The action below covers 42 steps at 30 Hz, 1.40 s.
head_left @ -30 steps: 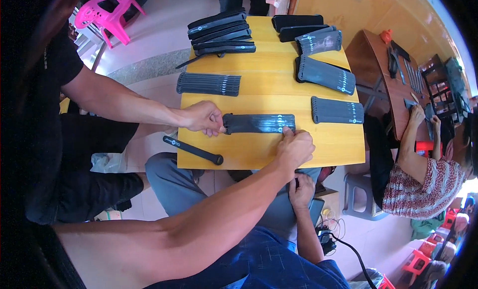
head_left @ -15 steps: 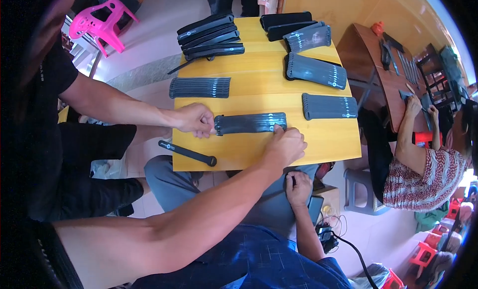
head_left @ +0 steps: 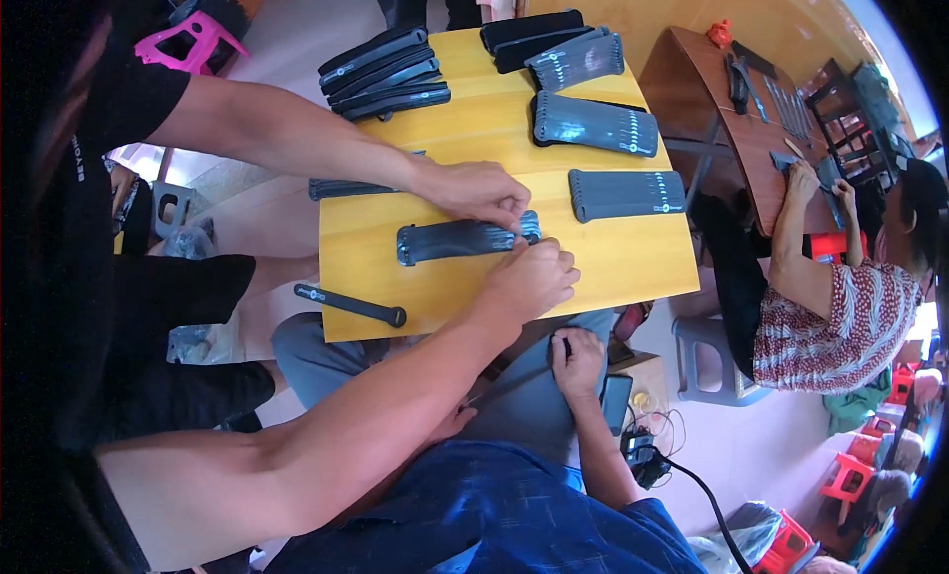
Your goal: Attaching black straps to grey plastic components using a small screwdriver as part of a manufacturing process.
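Head view: left hand [head_left: 481,190] and right hand [head_left: 531,277] both clamped on the right end of a dark flat bundle [head_left: 457,240], lying mid-front on the yellow desk [head_left: 633,267]. Probably light, stiff, slick and prone to fanning apart; best pinched across both ends. Single loose strip [head_left: 350,304] near the front edge.

Your desk [head_left: 613,267] is a yellow wooden top. Directly on it: a dark flat bundle [head_left: 455,240] near the middle, lying lengthwise across. A single black bar [head_left: 351,305] sits at your near-left edge, partly overhanging. Another dark bundle [head_left: 341,188] pokes off the left edge. Far left, a fanned stack of black strips [head_left: 386,72]. Far right, two more stacks [head_left: 554,45], then a grey bundle [head_left: 595,124] and another [head_left: 627,193] on the right side.
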Tool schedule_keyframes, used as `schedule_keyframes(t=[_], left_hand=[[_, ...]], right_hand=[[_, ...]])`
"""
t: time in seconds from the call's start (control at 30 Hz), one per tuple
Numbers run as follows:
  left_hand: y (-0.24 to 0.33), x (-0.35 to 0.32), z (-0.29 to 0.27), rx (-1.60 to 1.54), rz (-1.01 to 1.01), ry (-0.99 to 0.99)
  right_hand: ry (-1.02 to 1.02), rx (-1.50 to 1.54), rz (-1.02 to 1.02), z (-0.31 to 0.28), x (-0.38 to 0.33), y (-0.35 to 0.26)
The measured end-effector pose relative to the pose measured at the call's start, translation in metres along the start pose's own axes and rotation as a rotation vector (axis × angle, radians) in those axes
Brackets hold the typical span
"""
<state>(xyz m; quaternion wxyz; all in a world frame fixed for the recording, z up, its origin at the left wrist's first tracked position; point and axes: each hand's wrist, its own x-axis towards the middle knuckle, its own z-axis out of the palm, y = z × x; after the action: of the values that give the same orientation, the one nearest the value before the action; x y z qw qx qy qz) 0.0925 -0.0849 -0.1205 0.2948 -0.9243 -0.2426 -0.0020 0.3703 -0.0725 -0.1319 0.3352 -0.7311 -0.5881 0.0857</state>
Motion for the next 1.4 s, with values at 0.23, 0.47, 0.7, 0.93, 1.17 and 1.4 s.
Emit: schedule_keyframes(t=[0.23,0.47,0.7,0.93,1.17,1.4], left_hand=[[0.02,-0.044,0.02,-0.68,-0.218,0.111],[-0.006,-0.027,0.003,-1.464,-0.547,-0.607],[-0.008,-0.031,0.003,-1.377,-0.531,-0.665],[-0.005,-0.036,0.001,-1.358,-0.553,-0.611],[-0.006,-0.036,-0.003,-1.368,-0.585,-0.585],[-0.006,-0.039,-0.004,-1.341,-0.573,-0.571]], right_hand=[[-0.006,0.014,-0.016,0.002,0.0,-0.003],[0.024,-0.011,-0.026,-0.001,-0.002,-0.001],[0.027,-0.028,-0.023,0.003,-0.003,-0.002],[0.033,-0.024,-0.034,0.002,-0.004,-0.003],[0.03,-0.021,-0.03,0.001,-0.007,-0.003],[0.044,0.001,-0.033,-0.003,-0.009,-0.005]])
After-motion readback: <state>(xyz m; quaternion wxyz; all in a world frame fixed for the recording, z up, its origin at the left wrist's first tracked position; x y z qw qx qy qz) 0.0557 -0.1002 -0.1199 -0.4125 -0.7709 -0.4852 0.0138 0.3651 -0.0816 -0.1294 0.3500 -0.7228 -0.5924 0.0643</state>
